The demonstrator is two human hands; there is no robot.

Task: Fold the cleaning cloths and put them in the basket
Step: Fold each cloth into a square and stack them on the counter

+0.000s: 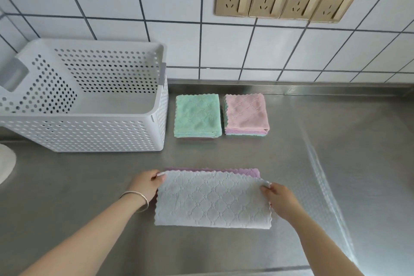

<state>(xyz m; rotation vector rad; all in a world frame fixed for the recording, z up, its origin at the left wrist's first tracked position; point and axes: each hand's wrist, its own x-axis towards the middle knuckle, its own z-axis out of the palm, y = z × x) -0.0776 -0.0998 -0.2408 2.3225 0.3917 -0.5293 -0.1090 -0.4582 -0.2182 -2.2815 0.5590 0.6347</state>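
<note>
Head view: a pale cleaning cloth (212, 200) lies on the steel surface (336, 163), already doubled over, its purple reverse showing as a strip along the far edge. The left hand (146, 184) pinches the far left corner between thumb and fingers; the right hand (279, 197) pinches the far right corner in the same way. Both grips look light, with only the fingertips on the cloth.

The step in hand appears to be the first fold, with the upper layer being laid onto the lower. To do it well, the two held corners should be matched to the purple corners beneath, since the top layer sits slightly short of the far edge and a little askew on the right. Keeping the cloth taut between the hands should prevent wrinkles, and a flat press along the fold would set it before the next halving.

Further back, a green-topped stack (197, 116) and a pink-topped stack (246, 114) of folded cloths sit side by side, just right of the white perforated basket (89, 132), which seems to hold nothing yet. The finished square should match those stacks.
</note>
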